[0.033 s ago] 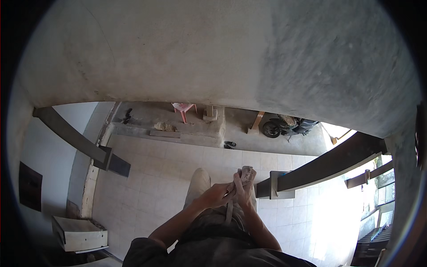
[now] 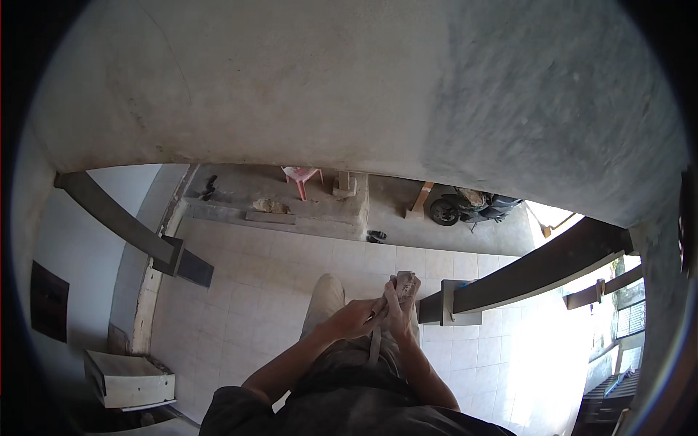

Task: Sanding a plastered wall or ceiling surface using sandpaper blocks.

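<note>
My right hand [image 2: 399, 314] is closed around a dusty grey rectangular block [image 2: 406, 280] in front of my waist. The block's upper end sticks out past the fingers; its lower part is hidden in the grip. From the left, my left hand [image 2: 353, 317] meets the right one, its fingers bent and pressed against the right hand's near side. Whether those fingertips pinch the block or something smaller cannot be made out. Close ahead and above stands a grey plastered wall face [image 2: 291, 87], with a darker, smeared patch [image 2: 538, 94] on its right side.
Dark beams [image 2: 538, 265] slope in from the right, and another beam [image 2: 123, 214] from the left. Far below lies a tiled floor [image 2: 240, 283]. Beyond it are a red plastic chair [image 2: 301, 178] and a motorcycle [image 2: 472, 207]. A pale box-like cabinet [image 2: 131, 381] stands at lower left.
</note>
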Available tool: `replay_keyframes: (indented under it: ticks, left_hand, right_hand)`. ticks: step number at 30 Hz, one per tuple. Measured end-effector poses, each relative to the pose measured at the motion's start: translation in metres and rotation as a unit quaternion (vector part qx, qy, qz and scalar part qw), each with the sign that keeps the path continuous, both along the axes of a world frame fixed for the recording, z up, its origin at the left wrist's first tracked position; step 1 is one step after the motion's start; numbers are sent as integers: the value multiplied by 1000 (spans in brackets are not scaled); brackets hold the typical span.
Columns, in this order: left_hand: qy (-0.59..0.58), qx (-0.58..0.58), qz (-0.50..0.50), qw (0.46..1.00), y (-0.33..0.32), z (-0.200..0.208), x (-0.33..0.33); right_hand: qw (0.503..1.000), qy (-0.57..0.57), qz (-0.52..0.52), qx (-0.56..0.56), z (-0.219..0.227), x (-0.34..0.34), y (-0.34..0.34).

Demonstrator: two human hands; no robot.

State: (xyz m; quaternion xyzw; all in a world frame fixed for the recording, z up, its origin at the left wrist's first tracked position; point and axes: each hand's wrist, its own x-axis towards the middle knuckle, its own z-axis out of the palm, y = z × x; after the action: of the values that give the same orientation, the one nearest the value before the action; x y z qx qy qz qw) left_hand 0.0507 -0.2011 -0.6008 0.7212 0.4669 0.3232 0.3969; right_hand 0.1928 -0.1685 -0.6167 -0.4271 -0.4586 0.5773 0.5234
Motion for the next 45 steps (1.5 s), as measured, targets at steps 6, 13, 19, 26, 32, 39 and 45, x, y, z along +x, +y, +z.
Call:
replay_keyframes:
  ticks: [6, 13, 19, 26, 32, 39, 45]
  left_hand:
    - [-145, 34, 44, 988, -2, -3, 17]
    - [-189, 37, 214, 958, 4, 10, 5]
    - [-135, 130, 332, 925, 21, 64, -43]
    - [15, 445, 283, 849, 71, 140, -75]
    - [136, 499, 281, 809, 106, 184, -78]
    - [194, 545, 297, 759, 143, 218, -65]
    - [279, 512, 363, 727, 146, 211, -60]
  right_hand:
    - [995, -56, -80, -7, 9, 11, 4]
    - [977, -65, -154, 130, 27, 36, 13]
    - [945, -150, -253, 141, 15, 78, 21]
    - [927, -167, -318, 106, 27, 88, 16]
    - [827, -394, -301, 266, 98, 116, 43]
    - [575, -579, -321, 481, 261, 109, 85]
    - [449, -591, -394, 542, 376, 78, 132]
